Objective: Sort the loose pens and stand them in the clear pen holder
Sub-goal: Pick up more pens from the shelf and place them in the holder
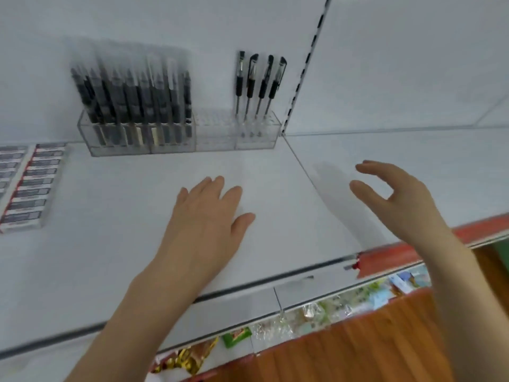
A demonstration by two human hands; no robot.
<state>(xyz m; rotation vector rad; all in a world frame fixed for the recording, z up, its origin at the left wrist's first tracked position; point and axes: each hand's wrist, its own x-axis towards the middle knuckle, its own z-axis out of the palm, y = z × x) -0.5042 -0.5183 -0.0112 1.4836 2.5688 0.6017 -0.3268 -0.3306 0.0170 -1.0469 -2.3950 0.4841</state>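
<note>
Head view, left hand (209,216): flat on the white shelf (110,221), fingers straight, holding nothing.
Right hand (396,194): hovers over the shelf, fingers loosely curved and apart, empty.
Clear plastic pen holder (214,133): at the shelf's back, against the wall. Dark capped pens (132,92) crowd its left cells, four black-grip pens (259,84) stand at its right end, and the middle cells are bare.
Loose pens: none in sight.
Risk: a reaching wrist could clip the four tall, slightly leaning pens. Forcing a pen into the crowded left cells could shove the holder.
Writing: the red-and-white boxes (27,186) at left carry grey labels, too blurred to read. No brand is legible.
</note>
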